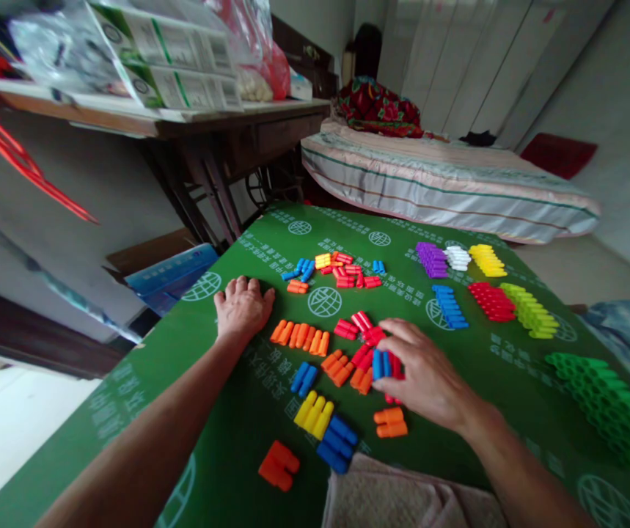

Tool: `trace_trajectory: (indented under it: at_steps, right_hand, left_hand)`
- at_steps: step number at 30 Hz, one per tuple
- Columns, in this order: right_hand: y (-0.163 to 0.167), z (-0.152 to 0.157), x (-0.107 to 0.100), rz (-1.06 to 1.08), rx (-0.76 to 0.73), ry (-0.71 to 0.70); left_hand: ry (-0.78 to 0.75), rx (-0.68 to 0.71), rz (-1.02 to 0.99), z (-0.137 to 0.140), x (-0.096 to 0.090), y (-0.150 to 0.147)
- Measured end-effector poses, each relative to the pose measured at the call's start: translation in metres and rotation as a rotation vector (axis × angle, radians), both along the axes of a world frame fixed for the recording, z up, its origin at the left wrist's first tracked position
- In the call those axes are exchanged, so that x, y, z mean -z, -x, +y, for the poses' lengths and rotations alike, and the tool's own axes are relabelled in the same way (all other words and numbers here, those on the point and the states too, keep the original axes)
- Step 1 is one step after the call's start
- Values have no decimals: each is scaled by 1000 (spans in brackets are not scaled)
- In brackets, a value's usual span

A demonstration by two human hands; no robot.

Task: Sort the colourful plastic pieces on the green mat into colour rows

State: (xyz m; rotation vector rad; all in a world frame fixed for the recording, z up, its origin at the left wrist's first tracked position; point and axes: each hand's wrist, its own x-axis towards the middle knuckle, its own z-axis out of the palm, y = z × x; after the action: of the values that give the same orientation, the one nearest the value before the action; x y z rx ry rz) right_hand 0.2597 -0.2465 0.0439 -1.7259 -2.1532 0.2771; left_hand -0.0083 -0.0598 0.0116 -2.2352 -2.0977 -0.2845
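Note:
My left hand lies palm down on the green board, fingers apart, holding nothing. Just right of it is a row of orange bullet-shaped blocks. My right hand has thumb and fingers closed around a blue bullet-shaped block, over red blocks partly hidden by the hand. Red blocks lie beyond it, with orange blocks to its left and an orange block below. Nearer me are blue blocks, yellow blocks, dark blue blocks and an orange block.
Purple, white, yellow, blue, red and lime block groups stand at right, beside a large green group. A folded cloth covers the near edge. A cluttered desk and bed stand beyond.

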Motion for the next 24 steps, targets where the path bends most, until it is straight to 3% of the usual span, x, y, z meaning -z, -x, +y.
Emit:
trace_trajectory:
  at_steps: [4, 7, 11, 16, 21, 24]
  right_hand:
    - [-44, 7, 7, -179, 455, -13]
    - [-60, 5, 15, -282, 581, 107]
    - [-63, -4, 22, -271, 587, 159]
    - [-68, -12, 26, -139, 508, 35]
    - [-66, -13, 30, -85, 385, 32]
    - [-75, -8, 33, 6, 403, -56]
  left_hand:
    - [-2, 14, -7, 0, -1, 0]
    - [2, 18, -4, 1, -4, 1]
    - [34, 33, 20, 3, -7, 1]
    - [30, 33, 24, 6, -8, 2]
    - [29, 33, 55, 10, -5, 4]
    - [19, 39, 74, 13, -1, 6]
